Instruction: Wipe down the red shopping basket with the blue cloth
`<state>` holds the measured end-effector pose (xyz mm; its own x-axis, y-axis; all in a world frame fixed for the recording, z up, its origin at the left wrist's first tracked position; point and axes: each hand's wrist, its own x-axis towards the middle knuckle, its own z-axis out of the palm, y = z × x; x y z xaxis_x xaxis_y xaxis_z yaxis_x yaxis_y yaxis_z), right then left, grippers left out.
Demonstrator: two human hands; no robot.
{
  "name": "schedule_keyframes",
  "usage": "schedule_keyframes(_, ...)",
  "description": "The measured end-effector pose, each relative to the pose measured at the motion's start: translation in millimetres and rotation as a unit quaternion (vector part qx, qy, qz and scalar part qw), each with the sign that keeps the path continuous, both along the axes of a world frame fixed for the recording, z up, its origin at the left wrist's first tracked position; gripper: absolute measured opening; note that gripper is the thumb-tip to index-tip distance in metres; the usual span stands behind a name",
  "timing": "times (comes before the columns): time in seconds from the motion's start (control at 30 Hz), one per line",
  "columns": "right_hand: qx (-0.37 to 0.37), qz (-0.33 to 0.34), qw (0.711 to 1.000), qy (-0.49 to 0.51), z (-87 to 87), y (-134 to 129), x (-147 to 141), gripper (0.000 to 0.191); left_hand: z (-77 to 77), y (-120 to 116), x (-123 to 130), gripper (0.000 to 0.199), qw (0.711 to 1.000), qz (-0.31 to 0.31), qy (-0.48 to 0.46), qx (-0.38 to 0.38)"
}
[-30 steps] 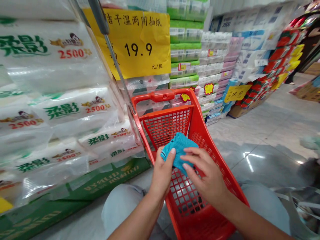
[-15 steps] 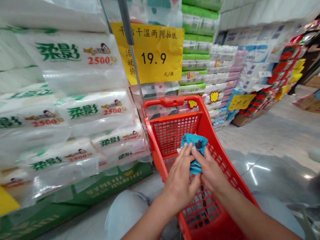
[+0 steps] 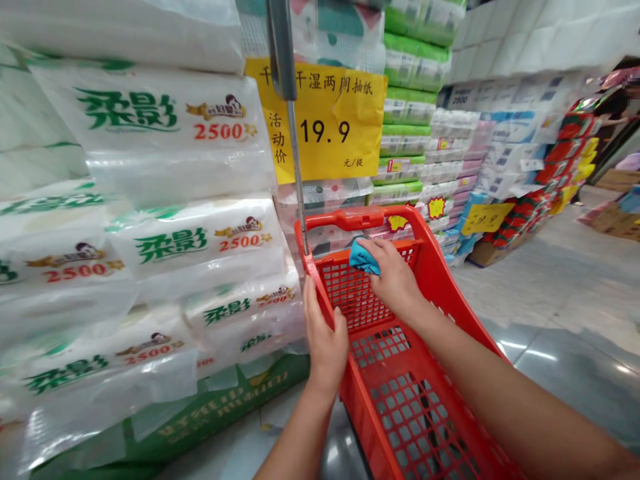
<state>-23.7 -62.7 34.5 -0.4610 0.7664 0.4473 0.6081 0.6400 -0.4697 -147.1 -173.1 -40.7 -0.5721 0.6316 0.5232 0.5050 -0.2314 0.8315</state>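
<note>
- Right hand (image 3: 395, 272) clamped on a crumpled blue cloth (image 3: 365, 258), its fingertips mostly lost in the folds; left hand (image 3: 326, 343) closed over the side rim of the red shopping cart (image 3: 445, 280), thumb on the inner side, finger ends partly hidden along the outer side
- Stacked white tissue packs (image 3: 200, 230) fill the left side, cut off by the top and left edges, the lettering on the leftmost ones only partly in view
- The cart stands next to the stack, its near end running out below; the right forearm covers part of its side and floor, and dark shapes under the floor grid are hard to make out
- Low on the left, a green box (image 3: 215, 410) carries pale lettering too blurred to read
- Yellow price sign (image 3: 320, 157) shows 19.9, a few characters hidden behind the upright metal pole (image 3: 296, 153), whose top is cut off
- The cloth, smallest, sits at the top bar of the cart's back mesh panel; whether it touches is unclear
</note>
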Motion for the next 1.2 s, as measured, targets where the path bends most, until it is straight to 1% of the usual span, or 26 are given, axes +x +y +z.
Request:
schedule_keyframes(0.07,0.020,-0.060,0.993,-0.105,4.0,3,-20,0.072,-5.3,0,10,0.076,0.998,-0.018,-0.058,0.003)
schedule_keyframes(0.13,0.022,-0.096,0.982,-0.162,6.3,-3,-39,0.067,-6.5,0,19,0.082,0.995,-0.022,-0.099,0.005)
schedule_keyframes(0.2,0.032,-0.084,0.979,-0.185,8.0,-13,-53,0.062,-5.4,1,25,0.083,0.993,-0.020,-0.118,0.006)
schedule_keyframes(0.27,0.055,-0.036,0.978,-0.199,9.6,-18,-58,0.057,-3.9,1,29,0.083,0.992,-0.015,-0.127,0.006)
schedule_keyframes(0.33,0.079,0.006,0.974,-0.214,10.7,-16,-53,0.056,-2.6,0,32,0.083,0.991,-0.002,-0.131,0.008)
schedule_keyframes(0.37,0.087,0.006,0.972,-0.220,10.8,-13,-47,0.057,-2.0,0,33,0.083,0.992,0.004,-0.129,0.006)
schedule_keyframes(0.4,0.089,-0.012,0.970,-0.225,10.5,-9,-40,0.057,-1.4,-1,35,0.084,0.992,0.011,-0.123,0.004)
schedule_keyframes(0.5,0.078,-0.121,0.962,-0.232,8.0,-1,-24,0.055,-0.8,-3,39,0.085,0.996,0.032,-0.087,-0.010)
schedule_keyframes(0.53,0.076,-0.142,0.960,-0.231,6.8,-1,-22,0.054,-1.1,-3,39,0.085,0.996,0.038,-0.077,-0.014)
schedule_keyframes(0.57,0.081,-0.140,0.960,-0.228,5.5,-2,-21,0.054,-1.7,-3,39,0.086,0.996,0.043,-0.071,-0.015)
schedule_keyframes(0.67,0.104,-0.057,0.969,-0.218,2.6,-3,-18,0.058,-4.0,-3,37,0.088,0.997,0.045,-0.060,-0.015)
schedule_keyframes(0.7,0.104,-0.043,0.970,-0.216,2.2,1,-14,0.059,-4.5,-4,36,0.087,0.998,0.040,-0.054,-0.016)
schedule_keyframes(0.73,0.099,-0.053,0.970,-0.217,2.0,6,-9,0.059,-4.7,-4,35,0.086,0.998,0.033,-0.047,-0.017)
schedule_keyframes(0.77,0.088,-0.087,0.968,-0.219,1.8,13,-2,0.058,-4.6,-5,34,0.085,0.999,0.027,-0.043,-0.018)
schedule_keyframes(0.87,0.051,-0.237,0.947,-0.213,0.1,35,20,0.056,-3.9,-7,32,0.085,0.999,0.009,-0.050,-0.017)
schedule_keyframes(0.9,0.048,-0.260,0.942,-0.209,-1.1,39,25,0.056,-4.0,-7,32,0.086,0.998,0.005,-0.052,-0.018)
schedule_keyframes(0.93,0.054,-0.254,0.943,-0.208,-2.5,42,28,0.057,-4.5,-6,32,0.087,0.999,0.003,-0.051,-0.020)
schedule_keyframes(1.03,0.087,-0.144,0.961,-0.221,-5.8,46,33,0.062,-7.8,-5,31,0.088,0.999,0.006,-0.043,-0.019)
schedule_keyframes(1.07,0.086,-0.133,0.962,-0.223,-6.2,49,34,0.061,-9.0,-4,31,0.089,0.999,0.006,-0.045,-0.017)
schedule_keyframes(1.1,0.076,-0.150,0.961,-0.221,-6.3,51,37,0.060,-10.2,-4,30,0.090,0.999,0.004,-0.048,-0.017)
schedule_keyframes(1.2,0.030,-0.255,0.945,-0.203,-6.5,60,44,0.057,-13.3,-6,28,0.090,0.998,-0.009,-0.059,-0.027)
